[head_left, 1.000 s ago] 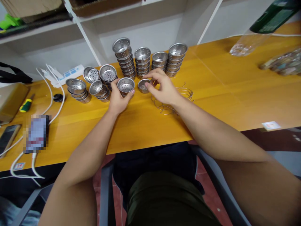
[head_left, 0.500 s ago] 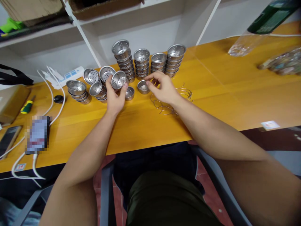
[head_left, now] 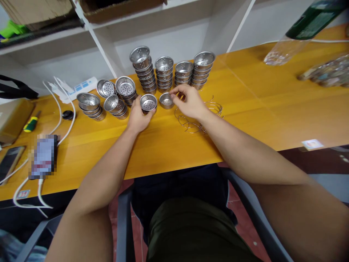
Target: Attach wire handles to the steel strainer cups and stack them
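My left hand [head_left: 139, 117] grips a perforated metal strainer cup [head_left: 148, 103] between thumb and fingers, mouth upward. This cup sits low, over the spot of a small metal cup that is now hidden. Just right of it, a shallow metal cup [head_left: 166, 101] stands on the table, and my right hand [head_left: 189, 101] has its thumb and forefinger closed at that cup's right rim. Behind the hands rise nested stacks of the same perforated cups, among them a tall stack [head_left: 140, 58]. Shorter stacks [head_left: 127, 87] stand to the left, partly tilted.
Thin wire rings [head_left: 195, 127] lie under my right forearm. A power strip [head_left: 84, 85], white cables, a screwdriver [head_left: 31, 123] and two phones occupy the left side. A plastic bottle [head_left: 283, 51] and a clear bag [head_left: 327, 72] are far right. White shelving [head_left: 169, 40] stands behind.
My left hand has moved down and slightly right with the strainer cup, from in front of the left stacks to over the small cup. My right hand has barely moved.
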A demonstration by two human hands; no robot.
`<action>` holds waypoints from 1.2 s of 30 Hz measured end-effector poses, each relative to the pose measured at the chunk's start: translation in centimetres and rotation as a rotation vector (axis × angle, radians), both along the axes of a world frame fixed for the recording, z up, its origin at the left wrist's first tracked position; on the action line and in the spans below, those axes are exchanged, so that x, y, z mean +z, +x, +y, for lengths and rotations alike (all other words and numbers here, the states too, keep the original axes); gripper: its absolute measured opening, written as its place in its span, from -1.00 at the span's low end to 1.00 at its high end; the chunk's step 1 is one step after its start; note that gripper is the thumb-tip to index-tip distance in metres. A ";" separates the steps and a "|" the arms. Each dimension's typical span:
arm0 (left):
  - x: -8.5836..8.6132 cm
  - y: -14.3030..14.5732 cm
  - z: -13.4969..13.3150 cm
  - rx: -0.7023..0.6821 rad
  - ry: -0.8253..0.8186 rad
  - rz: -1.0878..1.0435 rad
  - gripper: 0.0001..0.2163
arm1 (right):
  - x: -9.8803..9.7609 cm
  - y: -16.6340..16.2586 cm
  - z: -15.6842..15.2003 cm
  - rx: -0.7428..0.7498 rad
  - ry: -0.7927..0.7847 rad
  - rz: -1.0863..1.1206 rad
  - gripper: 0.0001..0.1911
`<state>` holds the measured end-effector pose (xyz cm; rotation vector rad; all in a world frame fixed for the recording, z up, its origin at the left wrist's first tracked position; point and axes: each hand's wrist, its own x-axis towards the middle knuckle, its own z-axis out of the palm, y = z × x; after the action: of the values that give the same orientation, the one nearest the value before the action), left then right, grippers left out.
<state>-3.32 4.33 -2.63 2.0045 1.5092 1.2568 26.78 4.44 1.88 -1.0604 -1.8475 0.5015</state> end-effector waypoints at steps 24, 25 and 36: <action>1.6 1.1 -0.8 -0.009 -0.027 0.091 -0.01 | -1.9 1.6 1.3 0.079 -0.067 -0.227 -0.76; 1.7 1.2 -1.0 -0.019 -0.018 0.086 0.04 | -1.9 1.8 1.4 0.094 -0.065 -0.233 -0.80; 3.3 2.7 -3.1 -0.159 0.329 0.104 0.13 | 2.8 1.6 -1.9 0.237 0.151 -0.062 -0.74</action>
<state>-0.66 1.21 0.70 2.3773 1.2179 1.4279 28.39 2.59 4.67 -0.7681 -2.0441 0.4622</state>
